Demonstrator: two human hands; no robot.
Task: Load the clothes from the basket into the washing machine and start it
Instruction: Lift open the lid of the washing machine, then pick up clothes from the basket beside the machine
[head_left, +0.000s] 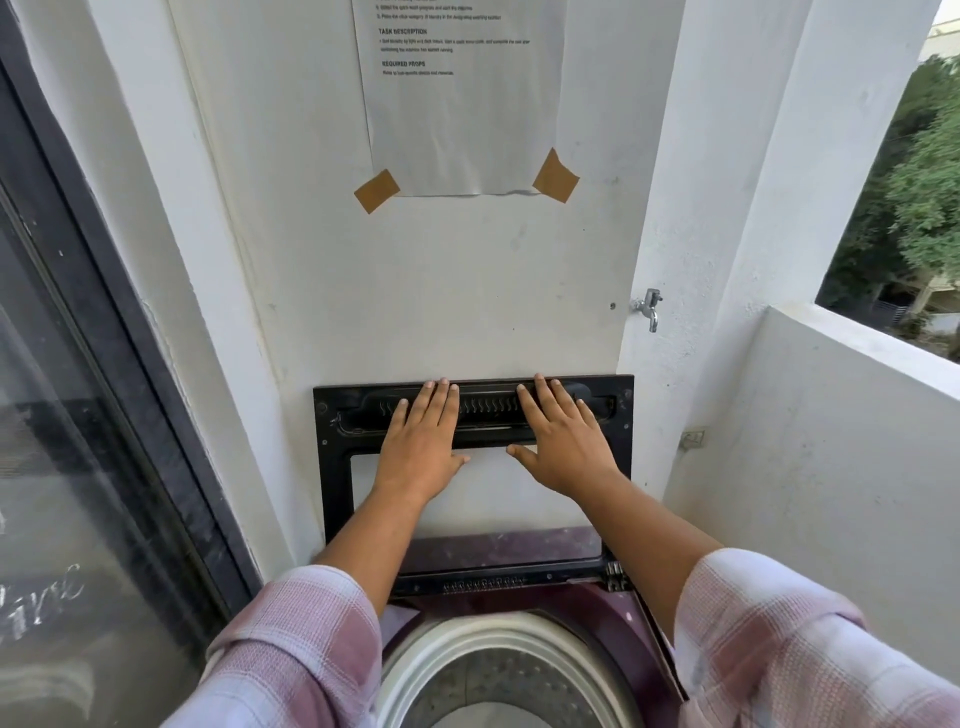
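Now both hands lie flat with fingers straight, gripping nothing: the left hand (423, 441) and right hand (563, 441) press side by side near the top edge of the raised lid (332, 467), which stands upright against the white wall (441, 291). Below them the washing machine (613, 623) is open, its drum (498, 670) showing between the sleeves. A glass door (78, 415) flanks it on the left and a balcony wall (831, 441) on the right, with a tap (649, 307) near the lid's top right corner and a taped paper sheet (462, 104) above.

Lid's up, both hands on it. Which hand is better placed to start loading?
Probably right. The left hand and right hand lie flat on the raised lid, but the glass door crowds the left side; the right has open room. No basket in view.
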